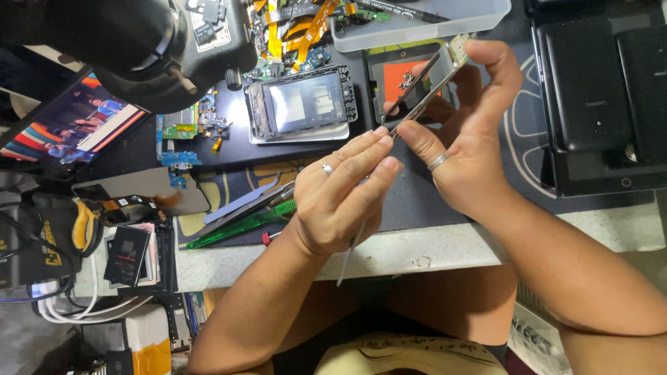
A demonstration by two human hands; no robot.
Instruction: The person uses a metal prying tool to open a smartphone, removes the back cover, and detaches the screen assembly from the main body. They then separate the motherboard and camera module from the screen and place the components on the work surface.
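I see the right hand (472, 139) closed around a thin phone panel (424, 87), held edge-on and tilted above the dark work mat (417, 201). Thumb low, fingers hooked over the top end. The left hand (340, 198) pinches a slim white tool (349, 257); its tip meets the panel's lower edge, and the tail runs back past the table edge (445, 246).

Risks, as I judge them:
- Panel held by its ends only; too much prying force could flex or crack it.
- Tool tip could slip off the edge toward the right thumb.
- A dropped panel would land on the small tray (406, 76) directly under it and scatter loose parts.

Room: beyond the panel, a clear plastic box (424, 28) blocks forward travel. Left of the panel, an opened phone frame (302, 104) lies close. Right of it, dark flat devices (604, 104) crowd the mat. Toward me from the panel, the mat is bare up to the table edge.
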